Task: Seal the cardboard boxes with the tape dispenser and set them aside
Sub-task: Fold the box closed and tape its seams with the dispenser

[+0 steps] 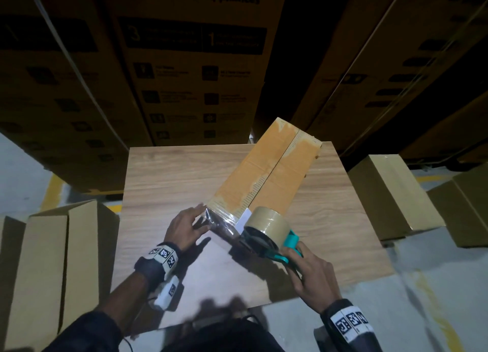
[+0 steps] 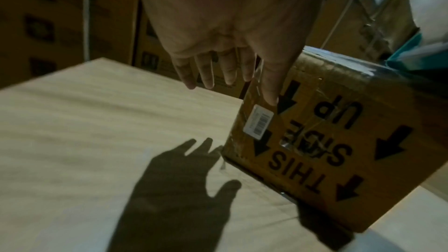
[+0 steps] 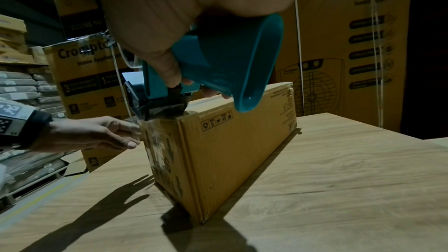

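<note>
A long cardboard box (image 1: 266, 172) lies diagonally on the wooden table (image 1: 169, 180), its top seam running lengthwise. My right hand (image 1: 309, 272) grips the handle of the teal tape dispenser (image 1: 266, 230), whose roll sits at the box's near top edge. Clear tape covers that near edge. The right wrist view has the dispenser (image 3: 218, 55) with its blade end pressed on the box (image 3: 230, 150) corner. With straight fingers, my left hand (image 1: 184, 227) touches the near left corner. In the left wrist view the thumb (image 2: 269, 87) lies on the end face (image 2: 339, 131) printed "THIS SIDE UP".
Plain cardboard boxes stand on the floor left of the table (image 1: 52, 259) and right of it (image 1: 390, 193). Tall printed appliance cartons (image 1: 195, 61) are stacked right behind the table. The table's near part in front of the box is bare wood.
</note>
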The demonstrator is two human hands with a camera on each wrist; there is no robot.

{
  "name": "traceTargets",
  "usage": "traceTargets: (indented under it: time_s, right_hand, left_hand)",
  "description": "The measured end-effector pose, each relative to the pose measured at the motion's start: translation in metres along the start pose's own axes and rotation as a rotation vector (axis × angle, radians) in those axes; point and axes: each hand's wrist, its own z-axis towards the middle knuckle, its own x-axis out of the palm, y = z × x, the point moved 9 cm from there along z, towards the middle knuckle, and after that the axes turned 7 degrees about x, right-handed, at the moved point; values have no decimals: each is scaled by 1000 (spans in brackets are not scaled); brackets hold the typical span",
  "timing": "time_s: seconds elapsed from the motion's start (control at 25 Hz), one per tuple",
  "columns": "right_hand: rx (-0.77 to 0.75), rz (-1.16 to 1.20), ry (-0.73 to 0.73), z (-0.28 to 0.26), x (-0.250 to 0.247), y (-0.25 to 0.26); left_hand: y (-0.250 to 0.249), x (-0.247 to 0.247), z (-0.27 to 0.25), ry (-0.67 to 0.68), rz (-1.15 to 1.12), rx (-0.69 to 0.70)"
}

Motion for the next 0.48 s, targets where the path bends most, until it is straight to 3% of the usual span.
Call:
traceTargets:
  time_s: [0.08, 0.2, 0.36, 0.48]
  right_hand:
    - [-3, 12, 1, 0, 1, -1]
    - [-4, 27, -6, 0, 0, -2]
    - [1, 31, -9, 0, 1, -3]
    - [-1, 33, -2, -1, 0, 0]
  left_hand:
    - [-4, -6, 7, 29, 172, 103]
    - [-39, -1, 4, 109, 300, 379]
    - [-64, 35, -19, 205, 518, 656]
    - [-66, 47, -26, 182, 455, 635]
